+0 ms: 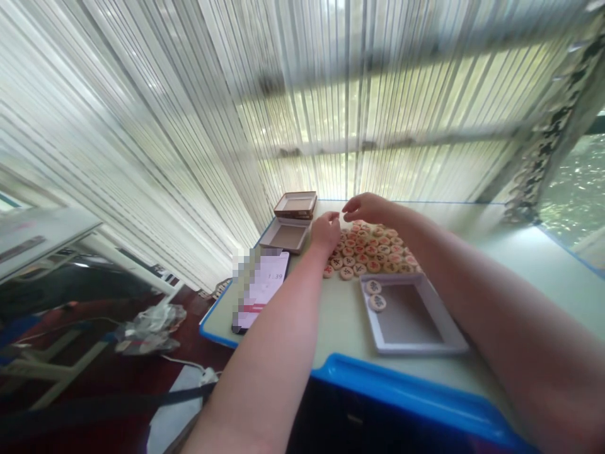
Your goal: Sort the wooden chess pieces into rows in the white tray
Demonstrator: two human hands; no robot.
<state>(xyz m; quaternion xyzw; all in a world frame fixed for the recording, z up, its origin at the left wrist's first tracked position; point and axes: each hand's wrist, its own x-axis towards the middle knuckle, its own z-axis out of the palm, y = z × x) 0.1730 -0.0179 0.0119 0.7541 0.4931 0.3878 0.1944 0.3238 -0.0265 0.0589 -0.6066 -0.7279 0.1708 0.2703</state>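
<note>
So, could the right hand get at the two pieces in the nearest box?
Probably yes: the box is open on top and nothing covers the two pieces, though the right hand must draw back first.

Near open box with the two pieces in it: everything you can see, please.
The shallow open box looks like cardboard: low whitish walls, grey-brown floor, roughly rectangular. It lies flat, open side up, on the pale table, just nearer than the spread of pieces. Two round pieces with dark characters lie in its far left corner. The right forearm passes its right side; contact unclear.
</note>
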